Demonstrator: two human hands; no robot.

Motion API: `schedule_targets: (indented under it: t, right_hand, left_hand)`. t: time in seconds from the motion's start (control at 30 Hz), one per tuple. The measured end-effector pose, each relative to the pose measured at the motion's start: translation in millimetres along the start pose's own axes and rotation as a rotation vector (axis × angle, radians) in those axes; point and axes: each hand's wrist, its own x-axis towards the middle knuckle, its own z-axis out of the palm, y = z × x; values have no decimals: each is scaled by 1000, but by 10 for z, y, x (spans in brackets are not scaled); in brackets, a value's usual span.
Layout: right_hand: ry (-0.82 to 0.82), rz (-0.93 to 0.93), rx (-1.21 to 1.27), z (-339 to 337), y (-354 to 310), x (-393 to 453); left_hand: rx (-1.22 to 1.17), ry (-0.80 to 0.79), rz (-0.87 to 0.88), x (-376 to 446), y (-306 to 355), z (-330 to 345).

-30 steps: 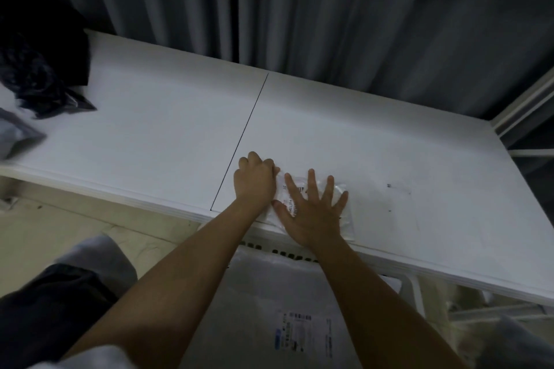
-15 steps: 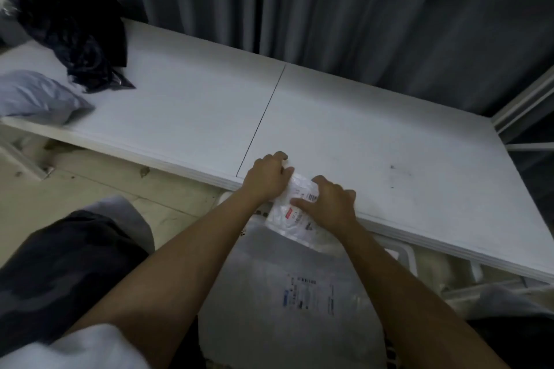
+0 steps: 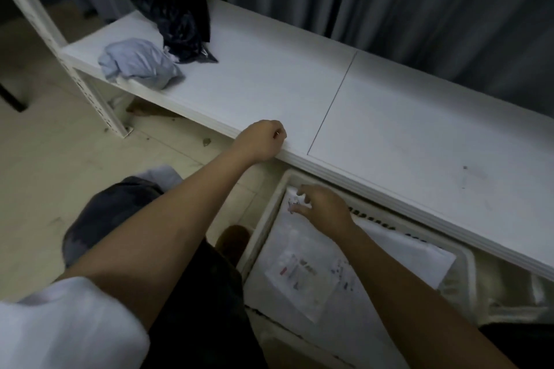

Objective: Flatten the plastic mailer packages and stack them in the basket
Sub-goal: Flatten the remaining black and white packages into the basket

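A white slatted basket [image 3: 261, 228] stands on the floor under the table's front edge, with flat white mailers [image 3: 401, 252] stacked inside. My right hand [image 3: 325, 210] reaches into the basket's far left corner. Its thumb and fingertips pinch the end of a small clear mailer [image 3: 291, 200] with a printed label, which lies on the stack. Another label with red marks [image 3: 296, 274] shows lower on the pile. My left hand [image 3: 260, 141] rests on the front edge of the white table [image 3: 389, 129], its fingers curled and holding nothing.
A crumpled pale blue mailer [image 3: 138, 64] and a black plastic bag [image 3: 177, 6] lie at the table's far left end. A white shelf post [image 3: 42, 21] rises at the left. Grey curtains hang behind the table. My knee [image 3: 120, 207] is left of the basket.
Both hands pressed the small mailer on the table, then slid it off the front edge. My right hand has carried it down into the basket; my left hand let go and stays at the edge.
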Motion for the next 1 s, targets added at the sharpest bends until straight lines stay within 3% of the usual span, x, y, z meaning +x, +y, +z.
schedule_targets:
  t: [0.17, 0.3, 0.43, 0.53, 0.67, 0.83, 0.9, 1.0]
  right_hand:
    - [225, -209, -57, -467, -776, 643]
    - [250, -299, -80, -741, -1451, 1335]
    - [238, -342, -47, -642, -2006, 2121]
    - [190, -402, 27, -456, -2349, 2692]
    - [-51, -402, 98, -202, -2627, 3075]
    - [149, -512, 14, -87, -2734, 3084]
    - [160, -481, 160, -224, -2631, 2934]
    - [159, -354, 462, -563, -2399, 2656]
  left_hand:
    - [77, 100, -106, 128, -343, -579]
    - [181, 273, -223, 318, -754, -1103]
    - [321, 412, -449, 510, -1266, -1522]
    - [145, 463, -560, 681, -1670, -1738]
    - [-152, 434, -611, 765, -1992, -1837]
    - [-326, 640, -585, 812, -1917, -1904]
    - [-401, 742, -538, 778, -1787, -1947]
    - [-335, 821, -469, 715, -1525, -1991]
